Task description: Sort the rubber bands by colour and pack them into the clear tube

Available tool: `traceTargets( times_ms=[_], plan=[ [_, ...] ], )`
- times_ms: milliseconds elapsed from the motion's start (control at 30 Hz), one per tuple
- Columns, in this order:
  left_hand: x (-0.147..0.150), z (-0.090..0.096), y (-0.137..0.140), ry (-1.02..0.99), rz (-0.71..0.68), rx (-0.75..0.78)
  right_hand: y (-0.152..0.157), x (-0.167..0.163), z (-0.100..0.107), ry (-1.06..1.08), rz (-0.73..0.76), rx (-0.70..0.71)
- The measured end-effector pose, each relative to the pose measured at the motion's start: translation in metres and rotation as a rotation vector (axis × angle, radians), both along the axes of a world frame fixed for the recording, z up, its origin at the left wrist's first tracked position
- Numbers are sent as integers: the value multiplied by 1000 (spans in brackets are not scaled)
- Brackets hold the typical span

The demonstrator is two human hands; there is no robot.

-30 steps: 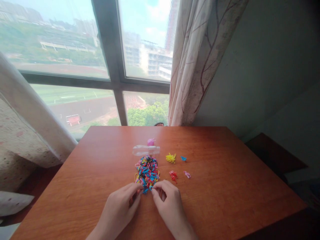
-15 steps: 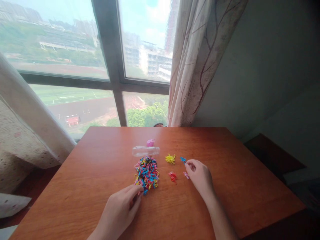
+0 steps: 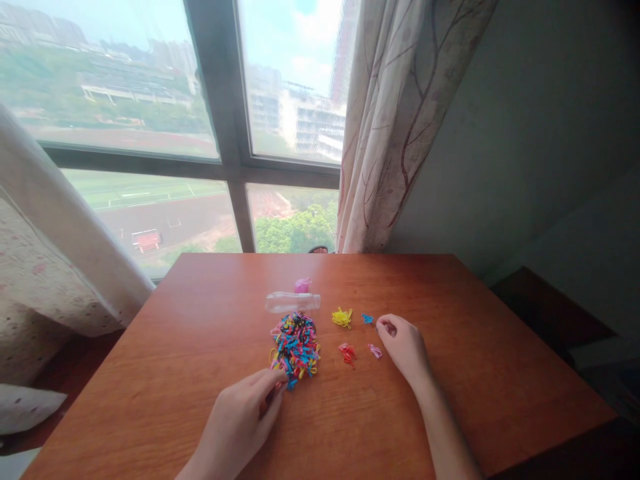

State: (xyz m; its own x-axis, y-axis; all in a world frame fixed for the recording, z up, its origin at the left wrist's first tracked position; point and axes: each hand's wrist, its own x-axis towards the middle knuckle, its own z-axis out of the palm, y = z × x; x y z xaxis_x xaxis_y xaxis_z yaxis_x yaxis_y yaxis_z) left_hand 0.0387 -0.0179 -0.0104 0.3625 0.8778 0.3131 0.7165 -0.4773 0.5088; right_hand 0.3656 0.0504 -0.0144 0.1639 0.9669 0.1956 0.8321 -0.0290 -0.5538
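A mixed heap of small coloured rubber bands (image 3: 297, 347) lies on the wooden table. At its near left edge my left hand (image 3: 247, 407) has thumb and fingers pinched together; what is between the tips is hidden. My right hand (image 3: 405, 343) is just right of a small blue cluster of bands (image 3: 367, 319), apart from it, with thumb and forefinger closed. Anything in that pinch is too small to make out. Left of the blue cluster sits a yellow cluster (image 3: 342, 318). Nearer me are a red cluster (image 3: 347, 355) and a few pink bands (image 3: 375, 351).
A clear plastic bottle (image 3: 293, 303) lies on its side behind the heap, with a crumpled pink-purple item (image 3: 303, 285) behind it. The table (image 3: 200, 320) reaches back to the window, between a left curtain (image 3: 60, 247) and a right curtain (image 3: 380, 133).
My right hand has drawn slightly right, away from the blue cluster, which now lies apart from the fingertips. More of the pink bands shows. My left hand has stayed at the heap.
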Motion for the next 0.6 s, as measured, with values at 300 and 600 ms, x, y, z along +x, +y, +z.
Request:
traceTargets(
  times_ms=[300,600],
  plan=[
    [1,2,1,-4,7,3,-4,17,-11,-55,-9,18],
    [-1,0,0,10,5,-5,0,17,-8,-48,106,4]
  ],
)
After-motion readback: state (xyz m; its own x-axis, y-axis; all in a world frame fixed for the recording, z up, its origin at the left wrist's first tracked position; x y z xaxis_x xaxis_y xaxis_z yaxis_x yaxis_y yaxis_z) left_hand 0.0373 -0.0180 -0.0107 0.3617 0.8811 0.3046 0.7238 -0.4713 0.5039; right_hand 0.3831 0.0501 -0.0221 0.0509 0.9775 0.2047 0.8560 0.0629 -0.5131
